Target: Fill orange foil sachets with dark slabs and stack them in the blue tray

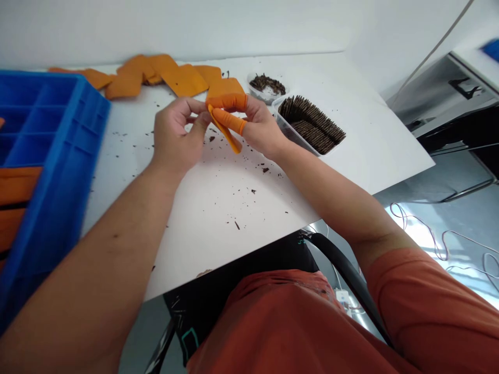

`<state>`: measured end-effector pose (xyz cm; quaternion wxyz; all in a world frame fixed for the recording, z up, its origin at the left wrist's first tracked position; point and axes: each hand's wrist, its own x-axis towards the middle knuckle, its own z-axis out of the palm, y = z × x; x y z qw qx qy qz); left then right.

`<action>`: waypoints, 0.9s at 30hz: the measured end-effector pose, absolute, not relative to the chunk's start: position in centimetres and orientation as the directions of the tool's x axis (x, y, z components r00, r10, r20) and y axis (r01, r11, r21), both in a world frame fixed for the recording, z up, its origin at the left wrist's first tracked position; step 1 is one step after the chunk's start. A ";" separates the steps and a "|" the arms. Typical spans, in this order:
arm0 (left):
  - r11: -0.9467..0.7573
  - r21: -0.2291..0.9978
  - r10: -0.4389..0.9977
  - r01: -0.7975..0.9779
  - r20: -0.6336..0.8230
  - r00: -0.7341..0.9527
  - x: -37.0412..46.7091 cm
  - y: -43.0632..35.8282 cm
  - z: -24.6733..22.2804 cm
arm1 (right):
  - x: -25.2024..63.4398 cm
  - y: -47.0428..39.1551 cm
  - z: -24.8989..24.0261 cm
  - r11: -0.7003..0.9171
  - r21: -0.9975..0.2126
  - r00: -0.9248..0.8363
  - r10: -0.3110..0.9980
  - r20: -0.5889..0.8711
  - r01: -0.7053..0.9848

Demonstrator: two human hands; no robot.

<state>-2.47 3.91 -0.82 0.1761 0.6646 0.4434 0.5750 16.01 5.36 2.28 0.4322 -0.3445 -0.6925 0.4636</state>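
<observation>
A flat orange piece (233, 140), seen nearly edge-on, is held above the white table between my two hands. My right hand (262, 127), with orange covers on its thumb and index finger, pinches its upper end. The fingers of my left hand (177, 130) are pinched together at the same end, from the left side. Whether the piece is a pouch or a single sheet cannot be made out. Behind my hands lies a pile of similar orange pieces (184, 79). To the right, a clear plastic box (295, 136) holds tightly packed rows of thin dark brown strips (317, 127).
Beyond the box stands a small clear bowl (254, 94) with dark brown fragments. Dark crumbs (265, 170) are scattered over the white table (202, 208). A blue divided crate (83, 124) with orange pieces inside takes up the left side. The wall runs along the back.
</observation>
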 end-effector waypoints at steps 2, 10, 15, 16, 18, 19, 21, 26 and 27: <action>-0.548 0.739 0.792 0.391 0.609 -0.040 -2.5 3.8 -0.6 | 16.2 5.2 2.3 0.350 -0.934 -0.425 0.857 0.290 0.068; -0.544 0.686 0.762 0.483 0.645 -0.058 -2.8 3.5 -0.7 | 16.1 5.0 2.0 0.406 -0.905 -0.358 0.870 0.339 0.130; -0.518 0.639 0.741 0.569 0.667 -0.075 -3.0 3.7 -1.1 | 15.9 5.5 1.5 0.409 -0.892 -0.325 0.884 0.335 0.194; -0.516 0.639 0.740 0.571 0.668 -0.078 -2.9 3.8 -1.1 | 16.0 5.6 1.4 0.398 -0.895 -0.320 0.890 0.325 0.199; -0.517 0.633 0.738 0.577 0.670 -0.073 -3.0 3.7 -1.1 | 16.0 5.7 1.3 0.373 -0.908 -0.313 0.900 0.305 0.188; -0.518 0.628 0.737 0.582 0.672 -0.070 -3.0 3.7 -1.0 | 15.9 5.7 1.2 0.360 -0.916 -0.312 0.903 0.294 0.179; -0.516 0.616 0.737 0.596 0.674 -0.058 -3.1 3.7 -0.9 | 15.9 5.8 1.1 0.327 -0.930 -0.312 0.913 0.264 0.169; -0.528 0.588 0.728 0.613 0.685 -0.030 -3.3 3.7 -0.9 | 15.3 6.0 0.6 0.257 -0.964 -0.292 0.929 0.227 0.068; -0.526 0.587 0.728 0.615 0.685 -0.032 -3.2 3.7 -0.8 | 15.2 6.0 0.4 0.249 -0.967 -0.290 0.930 0.225 0.047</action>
